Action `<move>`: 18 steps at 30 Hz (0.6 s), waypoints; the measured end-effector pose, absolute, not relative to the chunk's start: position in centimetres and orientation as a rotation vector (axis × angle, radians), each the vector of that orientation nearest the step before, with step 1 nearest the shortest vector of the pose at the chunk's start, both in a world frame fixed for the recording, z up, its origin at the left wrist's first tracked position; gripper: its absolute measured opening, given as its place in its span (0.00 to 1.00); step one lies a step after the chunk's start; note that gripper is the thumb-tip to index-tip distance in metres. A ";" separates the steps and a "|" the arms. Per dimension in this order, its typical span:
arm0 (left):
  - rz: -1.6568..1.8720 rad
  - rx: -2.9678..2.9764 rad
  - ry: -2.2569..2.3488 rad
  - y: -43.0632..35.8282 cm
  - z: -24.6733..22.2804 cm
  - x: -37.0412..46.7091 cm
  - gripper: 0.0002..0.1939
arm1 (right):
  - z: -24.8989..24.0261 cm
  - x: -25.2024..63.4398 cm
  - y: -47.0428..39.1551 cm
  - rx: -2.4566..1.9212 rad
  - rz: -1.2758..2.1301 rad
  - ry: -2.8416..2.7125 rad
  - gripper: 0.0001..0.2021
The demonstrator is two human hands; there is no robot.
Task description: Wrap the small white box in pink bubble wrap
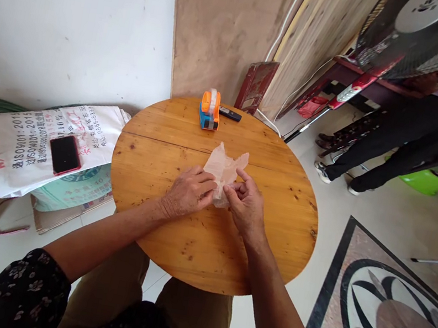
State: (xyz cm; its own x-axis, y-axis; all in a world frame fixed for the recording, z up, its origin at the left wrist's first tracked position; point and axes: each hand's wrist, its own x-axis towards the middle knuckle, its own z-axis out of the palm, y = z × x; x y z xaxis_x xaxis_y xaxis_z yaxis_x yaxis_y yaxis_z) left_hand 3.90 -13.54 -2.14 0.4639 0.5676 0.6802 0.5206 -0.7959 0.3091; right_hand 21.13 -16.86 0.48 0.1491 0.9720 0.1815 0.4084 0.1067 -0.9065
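Observation:
A crumpled, thin pinkish-white sheet [224,171] is between my hands over the round wooden table [172,240]. Whether it is tissue or plastic I cannot tell. From the left side, my left hand [193,189] pinches its lower edge with curled fingers. On the opposite side, my right hand [247,201] grips the sheet between thumb and bent fingers. Its loose upper corners stick up away from me. Farther back on the table stands an orange and blue tape dispenser [210,109] with a roll of clear tape. Beside it lies a black remote control [230,114].
Left of the table, a phone [65,155] lies on white printed sacks [102,125]. A standing fan [352,91] is at the right, near a person in dark trousers [399,138]. A panda-patterned floor panel [355,276] lies at lower right.

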 end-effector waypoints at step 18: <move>1.218 2.350 0.951 -13.5 -2.4 4.4 0.15 | 2.3 20.2 -18.0 -1.504 0.854 -1.583 0.25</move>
State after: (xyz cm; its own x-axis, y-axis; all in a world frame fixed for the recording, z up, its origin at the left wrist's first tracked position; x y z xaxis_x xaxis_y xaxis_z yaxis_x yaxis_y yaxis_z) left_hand 4.36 -13.53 -2.41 0.4125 0.6899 0.5949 0.4099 -0.7237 0.5551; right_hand 20.18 -18.03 2.25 0.0000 0.9963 0.0859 0.4754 0.0756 -0.8765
